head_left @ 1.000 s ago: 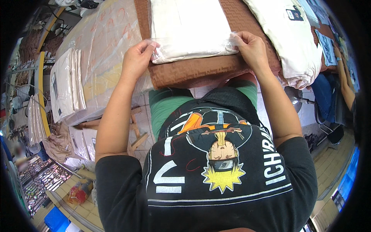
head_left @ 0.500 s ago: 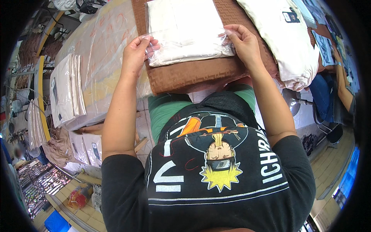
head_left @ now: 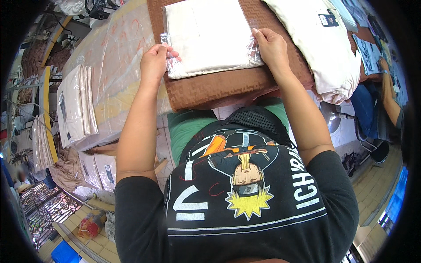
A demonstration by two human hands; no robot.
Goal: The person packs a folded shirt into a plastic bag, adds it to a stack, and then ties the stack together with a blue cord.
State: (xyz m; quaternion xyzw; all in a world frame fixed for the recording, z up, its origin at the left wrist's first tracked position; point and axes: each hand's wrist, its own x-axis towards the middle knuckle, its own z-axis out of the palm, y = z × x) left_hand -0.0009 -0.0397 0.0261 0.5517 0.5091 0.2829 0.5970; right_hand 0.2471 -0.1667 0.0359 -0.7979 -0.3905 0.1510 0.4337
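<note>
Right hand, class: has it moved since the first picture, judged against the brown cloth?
Yes: the right hand has moved forward, farther from the near edge of the brown cloth.

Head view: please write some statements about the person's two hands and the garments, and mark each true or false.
1. The left hand pinches clear plastic. True.
2. The right hand hangs free. False: it grips the plastic's right side.
3. The folded white garment lies over brown cloth. True.
4. Blue garments lie left of the folded white garment. False: they lie to its right.
5. The pale garment at right bears a dark tag. True.
</note>
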